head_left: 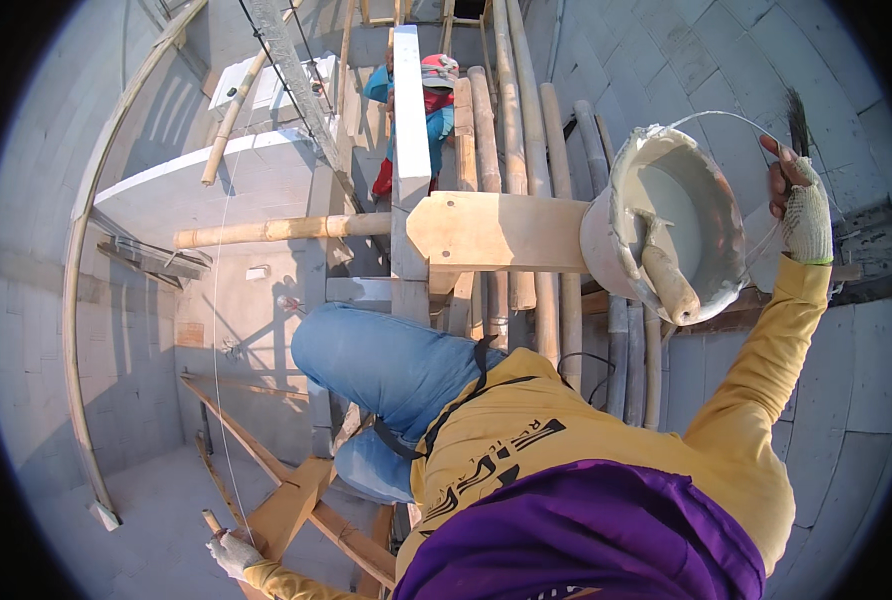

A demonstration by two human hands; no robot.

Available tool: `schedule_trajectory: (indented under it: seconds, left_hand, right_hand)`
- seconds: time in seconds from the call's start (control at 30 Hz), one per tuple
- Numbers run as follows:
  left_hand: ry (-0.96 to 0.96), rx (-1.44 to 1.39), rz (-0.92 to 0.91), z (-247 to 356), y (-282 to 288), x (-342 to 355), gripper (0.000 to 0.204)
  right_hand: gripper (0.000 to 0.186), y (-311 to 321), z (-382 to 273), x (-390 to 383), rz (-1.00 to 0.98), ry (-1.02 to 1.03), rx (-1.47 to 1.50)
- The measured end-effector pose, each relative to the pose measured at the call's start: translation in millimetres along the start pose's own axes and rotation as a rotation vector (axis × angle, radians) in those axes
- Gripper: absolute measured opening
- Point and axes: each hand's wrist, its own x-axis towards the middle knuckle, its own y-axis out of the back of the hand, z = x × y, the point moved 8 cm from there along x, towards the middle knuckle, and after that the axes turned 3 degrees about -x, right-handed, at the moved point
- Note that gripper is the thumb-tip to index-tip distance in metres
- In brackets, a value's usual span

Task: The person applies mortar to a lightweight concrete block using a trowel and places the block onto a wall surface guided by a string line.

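Note:
My right hand [804, 210], in a pale knit glove with bare fingertips, is closed at the raised wire handle [723, 113] of a mortar-smeared bucket [606, 222]. Grey mortar [678, 195] lies inside the bucket. A mortar-coated tool with a thick rounded handle [670, 285] leans in it, its far end partly sunk. Dark bristles [797, 122] stick up beside my right fingers; I cannot tell whether they are held. At the lower left, my gloved left hand [234, 555] is closed around a short wooden stick end [211, 520], beside a sloping board [291, 505].
The bucket stands by a wooden plank [511, 230] reaching to a narrow block wall [410, 150]. Bamboo poles [536, 200] run along the scaffold. Another person [436, 120] is below, beyond the wall. A thin string [224, 300] hangs at left, over the lower floor [156, 510].

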Motion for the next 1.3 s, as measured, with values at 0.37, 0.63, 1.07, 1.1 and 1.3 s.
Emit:
schedule_trajectory:
  seconds: [0.37, 0.63, 1.07, 1.1, 1.3]
  left_hand:
    - [0.005, -0.379, -0.51, 42.3, 34.7, -4.1, 0.053]
    - [-0.1, -0.152, -0.222, 93.6, 3.0, -15.0, 0.053]
    - [-0.028, -0.099, -0.116, 62.4, -25.3, 9.0, 0.052]
    - [-0.026, -0.088, -0.121, 58.5, -25.2, 8.5, 0.052]
    - [0.003, -0.032, -0.1, 32.6, -13.4, 2.5, 0.052]
  right_hand:
    - [0.04, 4.4, -2.6, -6.3, 0.257, 0.18, -0.51]
    - [0.031, -161.6, -117.3, -40.3, -0.606, 0.734, -0.876]
    - [0.027, -135.7, -103.9, 22.8, -0.38, 0.589, -1.284]
    - [0.032, -137.6, -99.3, -4.5, -0.461, 0.517, -1.152]
    - [0.066, -164.0, -92.2, -160.3, -0.714, 0.684, -1.156]
